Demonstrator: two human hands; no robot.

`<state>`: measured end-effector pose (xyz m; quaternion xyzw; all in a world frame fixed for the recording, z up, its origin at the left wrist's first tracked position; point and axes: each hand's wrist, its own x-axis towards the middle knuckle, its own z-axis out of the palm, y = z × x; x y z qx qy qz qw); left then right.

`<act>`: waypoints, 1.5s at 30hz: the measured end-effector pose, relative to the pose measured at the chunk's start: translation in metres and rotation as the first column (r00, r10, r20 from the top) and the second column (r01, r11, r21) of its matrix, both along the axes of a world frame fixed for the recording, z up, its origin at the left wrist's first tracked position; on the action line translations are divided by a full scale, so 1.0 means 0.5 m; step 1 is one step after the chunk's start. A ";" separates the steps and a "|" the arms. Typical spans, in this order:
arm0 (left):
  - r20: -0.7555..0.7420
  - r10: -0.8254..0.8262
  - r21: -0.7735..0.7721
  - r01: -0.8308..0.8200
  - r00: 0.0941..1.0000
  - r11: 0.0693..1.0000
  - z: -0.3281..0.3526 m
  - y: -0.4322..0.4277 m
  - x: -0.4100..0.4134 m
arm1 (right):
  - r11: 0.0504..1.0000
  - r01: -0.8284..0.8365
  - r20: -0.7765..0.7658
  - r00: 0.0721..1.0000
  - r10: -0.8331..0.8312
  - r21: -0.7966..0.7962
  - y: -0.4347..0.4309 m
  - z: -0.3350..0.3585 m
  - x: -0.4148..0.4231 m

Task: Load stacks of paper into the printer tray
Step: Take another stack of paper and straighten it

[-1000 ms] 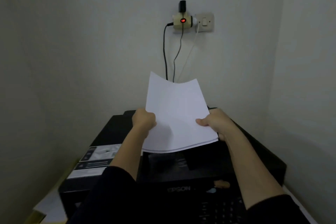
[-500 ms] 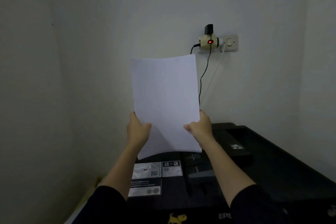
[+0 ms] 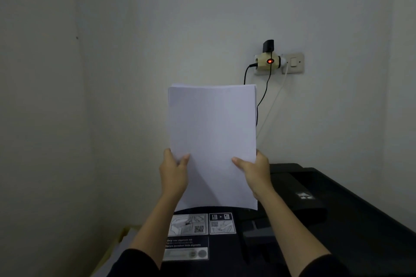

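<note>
Currently the paper stack (image 3: 212,141) is upright above the printer (image 3: 337,220), left hand (image 3: 174,173) and right hand (image 3: 253,173) each pinching a lower side edge. Top sheets look slightly fanned. Risk: misaligned edges could snag or skew at the feed slot, which I cannot make out clearly.
</note>
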<state>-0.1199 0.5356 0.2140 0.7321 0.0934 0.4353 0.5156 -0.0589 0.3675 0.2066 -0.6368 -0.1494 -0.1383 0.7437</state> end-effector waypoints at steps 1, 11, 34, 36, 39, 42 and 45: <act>0.006 0.009 0.001 -0.009 1.000 1.000 0.004 -0.002 0.000 | 1.000 0.015 0.019 1.000 -0.015 0.004 0.004 0.001 0.001; -0.088 -0.073 0.049 0.078 0.993 0.996 -0.037 -0.001 -0.010 | 0.995 0.032 -0.059 0.998 -0.038 -0.096 0.010 -0.039 0.022; -0.166 0.119 0.035 -0.115 0.979 0.993 -0.051 -0.030 -0.005 | 0.922 0.204 0.001 0.976 -0.216 -0.330 0.027 -0.040 -0.014; -0.186 0.139 0.015 -0.139 0.973 0.990 -0.047 -0.037 -0.005 | 0.920 0.223 0.017 0.973 -0.230 -0.321 0.027 -0.039 -0.023; -0.227 0.193 0.044 -0.188 0.955 0.981 -0.030 -0.049 -0.018 | 0.906 0.282 0.058 0.959 -0.278 -0.315 0.024 -0.024 -0.034; -0.244 0.291 0.124 -0.268 0.925 0.955 -0.004 -0.052 -0.031 | 0.856 0.327 0.092 0.944 -0.318 -0.401 0.019 0.002 -0.038; -0.324 0.317 0.166 -0.277 0.891 0.947 0.012 -0.045 -0.041 | 0.826 0.286 0.008 0.947 -0.322 -0.486 0.018 0.019 -0.040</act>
